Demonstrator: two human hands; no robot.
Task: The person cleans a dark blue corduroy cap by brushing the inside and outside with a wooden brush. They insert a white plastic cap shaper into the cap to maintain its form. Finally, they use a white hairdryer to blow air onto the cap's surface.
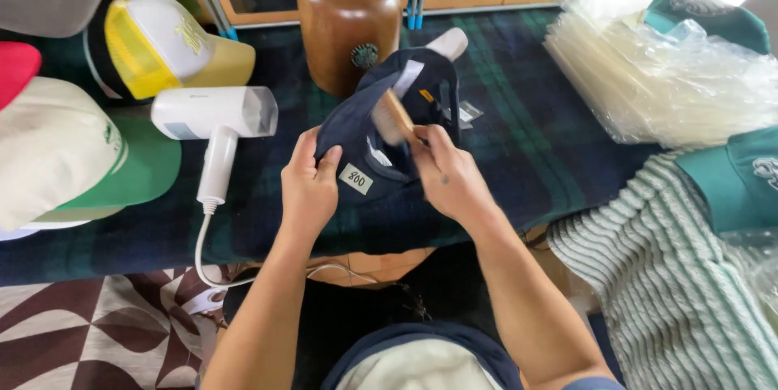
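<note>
Several caps are lying at the left edge of the dark plaid cloth (519, 147): a cream cap with a green brim (73, 163) and, behind it, a yellow mesh-backed cap (154, 45). Just right of these, a white handheld steamer (219, 126) is resting on its side, its cord trailing off the table edge. The left hand (308, 187) is gripping the navy cap (369, 135) by its lower left edge, fingers curled over the fabric and thumb pressing on top. The cap is being held slightly above the cloth, inside facing up, with a small white tag showing. The right hand (450, 175) is clenching a wooden-handled brush (395, 118) (bristles blurred), which is lying against the cap's interior. Behind the cap, a rounded wooden block (348, 13) is standing upright. Farther right, a stack of clear plastic bags (656, 74) is sitting beside teal caps (729, 179).
</note>
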